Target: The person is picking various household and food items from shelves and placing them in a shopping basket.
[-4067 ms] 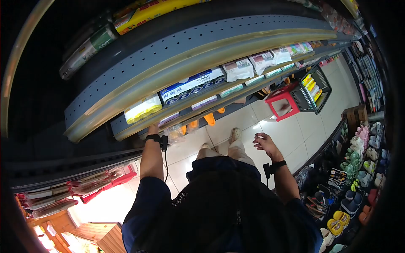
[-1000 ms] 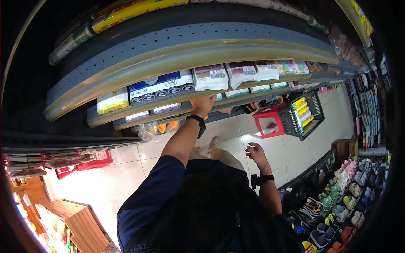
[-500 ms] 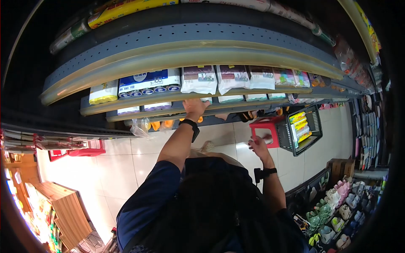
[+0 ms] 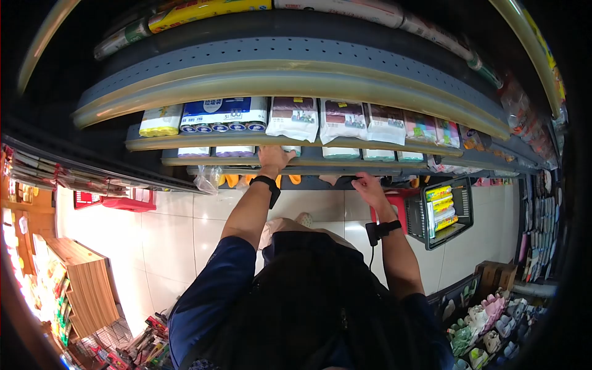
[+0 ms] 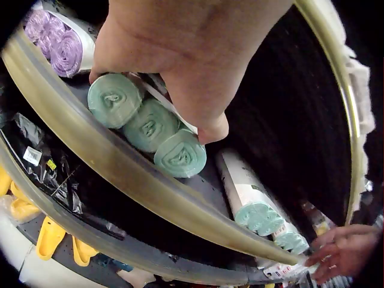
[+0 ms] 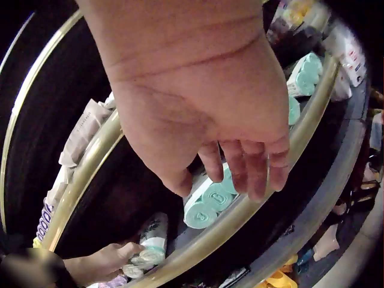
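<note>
From the head view I find the left hand [image 4: 274, 159] well right of where it was four seconds ago, when it reached in below the pack of yellow rolls [image 4: 160, 121] at the shelf's left end. Now its grip, thumb on the right and fingers on the left, is closed about a pack of mint-green rolls [image 5: 148, 125], which lies just behind the shelf's yellowish rail [image 5: 135, 189]. To its left on the same shelf I see a pack of purple rolls [image 5: 57, 42].

The right hand [image 4: 372, 192] has changed more: half a second ago it hung short of the shelf, over the floor, and now it is farther out, at the lower shelf's edge. I see its fingers bent slightly and apart, nothing held, before a second mint-green pack [image 6: 207, 207]; whether they touch it I cannot tell.

At right, the shopping basket [image 4: 415, 216] carries its yellow-labelled rolls [image 4: 441, 209] as before.
</note>
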A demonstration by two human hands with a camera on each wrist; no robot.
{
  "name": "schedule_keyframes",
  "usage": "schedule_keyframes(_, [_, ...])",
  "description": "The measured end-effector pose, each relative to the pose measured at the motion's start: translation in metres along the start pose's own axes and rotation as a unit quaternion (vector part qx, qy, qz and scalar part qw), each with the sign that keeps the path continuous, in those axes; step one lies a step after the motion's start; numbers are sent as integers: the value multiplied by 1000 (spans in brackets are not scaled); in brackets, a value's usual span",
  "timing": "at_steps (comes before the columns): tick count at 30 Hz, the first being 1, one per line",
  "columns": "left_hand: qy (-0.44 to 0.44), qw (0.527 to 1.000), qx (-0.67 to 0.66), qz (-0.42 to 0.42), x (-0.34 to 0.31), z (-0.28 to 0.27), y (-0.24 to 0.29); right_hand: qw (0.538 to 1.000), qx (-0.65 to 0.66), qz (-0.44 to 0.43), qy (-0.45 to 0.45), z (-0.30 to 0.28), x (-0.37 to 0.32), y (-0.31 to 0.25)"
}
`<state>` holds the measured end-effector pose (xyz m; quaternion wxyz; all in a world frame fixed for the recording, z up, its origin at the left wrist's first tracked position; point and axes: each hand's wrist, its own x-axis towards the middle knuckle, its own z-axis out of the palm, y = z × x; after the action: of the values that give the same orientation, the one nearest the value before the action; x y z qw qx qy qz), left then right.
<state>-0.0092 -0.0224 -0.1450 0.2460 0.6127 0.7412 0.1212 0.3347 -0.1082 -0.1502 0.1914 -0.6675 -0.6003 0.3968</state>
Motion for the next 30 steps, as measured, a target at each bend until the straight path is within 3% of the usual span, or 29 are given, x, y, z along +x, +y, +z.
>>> schedule_keyframes(3, [20,999,-31,-3,1,14,-15,997,-60,-38,18,-5,6,-26])
schedule_keyframes(4, [79,993,-62,68,3,27,-34,997,-60,-41,15,-4,13,-28])
schedule_keyframes(5, [137,977,-92,138,-2,28,-44,988,-96,-108,60,-2,22,-29])
schedule_keyframes(6, [140,977,-90,134,-12,31,-52,970,-131,-175,106,0,31,-29])
schedule_keyframes(8, [162,956,-216,114,-46,27,-62,957,-148,-213,130,4,49,-39])
schedule_keyframes(11, [80,976,-185,88,-88,40,-109,941,-175,-246,153,8,79,-47])
schedule_keyframes(12, [66,979,-166,97,-105,38,-120,952,-210,-197,103,7,85,-57])
schedule_keyframes(13, [26,983,-183,18,-119,42,-137,957,-244,-147,53,7,91,-65])
schedule_keyframes(14, [-13,978,-199,-60,-132,49,-157,957,-242,-150,50,11,98,-66])
schedule_keyframes(16, [-35,979,-166,-109,-162,68,-201,973,-222,-48,34,22,112,-61])
schedule_keyframes(18, [-78,960,-185,-197,-196,66,-222,963,-260,-55,41,29,113,-59])
schedule_keyframes(20, [-76,953,-183,-230,-224,74,-246,951,-298,-61,50,38,114,-60])
schedule_keyframes(22, [-77,956,-160,-235,-238,77,-264,952,-300,1,68,47,116,-59])
schedule_keyframes(24, [-78,963,-113,-233,-241,83,-279,960,-268,5,77,49,107,-71])
schedule_keyframes(28, [-110,962,-107,-228,-210,55,-255,965,-236,15,111,64,97,-89])
schedule_keyframes(30, [-60,981,-129,-134,-183,56,-246,969,-237,38,66,64,100,-99])
